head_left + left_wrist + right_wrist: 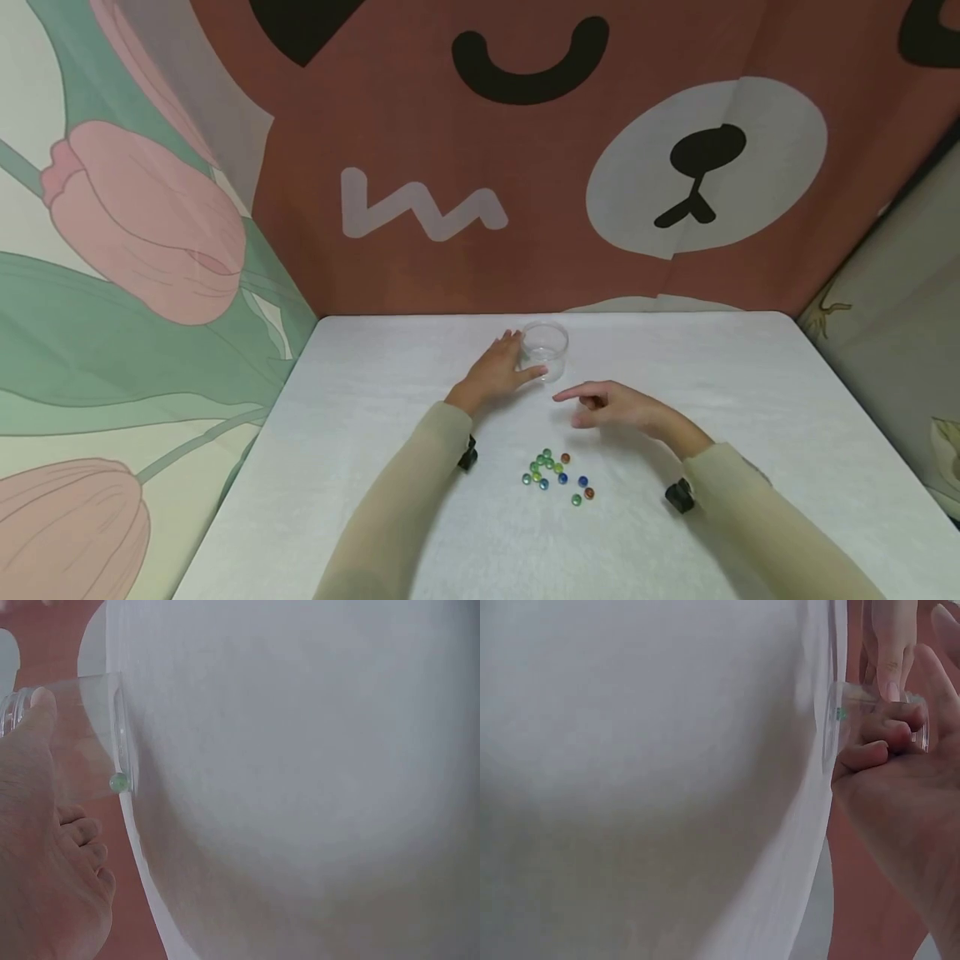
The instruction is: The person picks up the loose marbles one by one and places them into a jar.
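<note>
In the head view my left hand [495, 371] holds a clear, round plastic jar [553, 367], its thumb in front and its fingers at the far left side. The left wrist view shows a green glass marble [118, 782] inside at the jar's bottom. My right hand [618, 408] hovers just right of and nearer than the jar, index finger pointing out toward it. Its other fingers curl in, and no object shows between finger and thumb. Several glass marbles [562, 478], green, blue, yellow-green and reddish, lie loose on the table, nearer my body than both hands.
A white-covered table [750, 392] carries everything. Behind it hangs a reddish-brown cloth [540, 267] with a cartoon face, close to the jar. A tulip-patterned curtain [150, 225] borders the left side. Each wrist wears a small black device [679, 496].
</note>
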A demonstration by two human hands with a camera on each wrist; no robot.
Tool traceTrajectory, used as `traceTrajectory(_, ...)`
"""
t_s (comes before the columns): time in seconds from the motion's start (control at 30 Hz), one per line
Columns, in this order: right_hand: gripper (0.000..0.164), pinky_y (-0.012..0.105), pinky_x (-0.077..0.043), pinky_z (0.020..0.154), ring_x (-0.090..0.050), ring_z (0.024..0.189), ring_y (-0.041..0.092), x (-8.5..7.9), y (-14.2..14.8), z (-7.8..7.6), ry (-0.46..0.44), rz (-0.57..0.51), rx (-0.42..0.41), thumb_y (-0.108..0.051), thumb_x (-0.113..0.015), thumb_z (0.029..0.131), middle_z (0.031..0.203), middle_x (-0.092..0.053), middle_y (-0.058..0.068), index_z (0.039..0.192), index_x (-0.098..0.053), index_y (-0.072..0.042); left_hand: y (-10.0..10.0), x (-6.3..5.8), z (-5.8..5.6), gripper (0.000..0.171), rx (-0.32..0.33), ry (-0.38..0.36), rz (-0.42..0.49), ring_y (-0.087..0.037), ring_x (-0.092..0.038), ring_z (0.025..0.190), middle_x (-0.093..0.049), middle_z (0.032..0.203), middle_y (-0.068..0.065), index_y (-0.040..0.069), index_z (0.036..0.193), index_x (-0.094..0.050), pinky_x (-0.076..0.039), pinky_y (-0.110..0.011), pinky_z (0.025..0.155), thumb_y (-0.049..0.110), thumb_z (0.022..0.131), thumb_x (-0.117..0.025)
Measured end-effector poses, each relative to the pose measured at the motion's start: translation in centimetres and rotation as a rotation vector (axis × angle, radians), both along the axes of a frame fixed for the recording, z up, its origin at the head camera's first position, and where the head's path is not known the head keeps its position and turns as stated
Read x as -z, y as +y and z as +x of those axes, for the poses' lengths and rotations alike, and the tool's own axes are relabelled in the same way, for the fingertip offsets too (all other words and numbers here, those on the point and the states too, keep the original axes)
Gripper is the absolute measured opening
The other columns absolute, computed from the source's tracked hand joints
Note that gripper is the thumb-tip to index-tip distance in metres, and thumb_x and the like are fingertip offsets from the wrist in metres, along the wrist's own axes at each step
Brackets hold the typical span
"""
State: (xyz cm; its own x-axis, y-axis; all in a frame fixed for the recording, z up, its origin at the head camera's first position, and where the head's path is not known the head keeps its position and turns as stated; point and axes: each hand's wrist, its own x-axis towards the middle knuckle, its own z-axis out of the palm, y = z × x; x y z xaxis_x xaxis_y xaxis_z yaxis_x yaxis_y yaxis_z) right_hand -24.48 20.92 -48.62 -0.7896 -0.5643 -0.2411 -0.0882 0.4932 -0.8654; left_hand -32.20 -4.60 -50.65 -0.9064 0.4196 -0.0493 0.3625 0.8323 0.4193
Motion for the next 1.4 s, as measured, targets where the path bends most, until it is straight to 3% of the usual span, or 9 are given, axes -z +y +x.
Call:
traceTrajectory(0.23, 0.041, 0.033, -0.04, 0.076, -0.045, 0.092, 0.021, 0.3, 0.1, 0.9, 0.062, 0.092, -0.083, -0.027, -0.079, 0.09, 0.101, -0.058, 0.006, 0.13, -0.071, -0.026, 0.0, 0.0, 0.0, 0.1, 0.0, 0.0, -0.011, -0.024, -0.013, 0.157, -0.024, 0.167, -0.011, 0.007, 0.162, -0.021, -0.014, -0.039, 0.127, 0.073, 0.093, -0.051)
traceTrajectory(0.47, 0.039, 0.028, -0.036, 0.071, -0.041, 0.083, 0.017, 0.3, -0.5, 1.4, 0.123, 0.14, -0.168, -0.029, -0.082, 0.087, 0.087, -0.049, 0.004, 0.125, -0.074, -0.023, 0.0, -0.2, 0.0, 0.1, 0.003, 0.002, -0.031, -0.024, -0.014, 0.157, -0.024, 0.167, -0.011, 0.006, 0.162, -0.021, -0.013, -0.037, 0.128, 0.073, 0.094, -0.05)
traceTrajectory(0.87, 0.035, 0.026, -0.041, 0.079, -0.045, 0.088, 0.014, 0.8, -1.1, 2.0, 0.188, 0.198, -0.212, -0.026, -0.083, 0.086, 0.097, -0.061, -0.004, 0.12, -0.076, -0.026, 0.0, -0.1, 0.0, 0.101, -0.008, -0.01, -0.041, -0.022, -0.013, 0.157, -0.022, 0.168, -0.01, 0.007, 0.162, -0.019, -0.014, -0.036, 0.127, 0.075, 0.093, -0.047)
traceTrajectory(1.4, 0.034, 0.024, -0.04, 0.075, -0.044, 0.084, 0.008, 1.1, -1.5, 2.4, 0.271, 0.23, -0.245, -0.023, -0.082, 0.086, 0.095, -0.06, -0.007, 0.119, -0.077, -0.024, 0.0, -0.2, 0.0, 0.1, -0.003, -0.017, -0.031, -0.023, -0.012, 0.157, -0.021, 0.168, -0.012, 0.007, 0.162, -0.019, -0.015, -0.039, 0.127, 0.074, 0.094, -0.047)
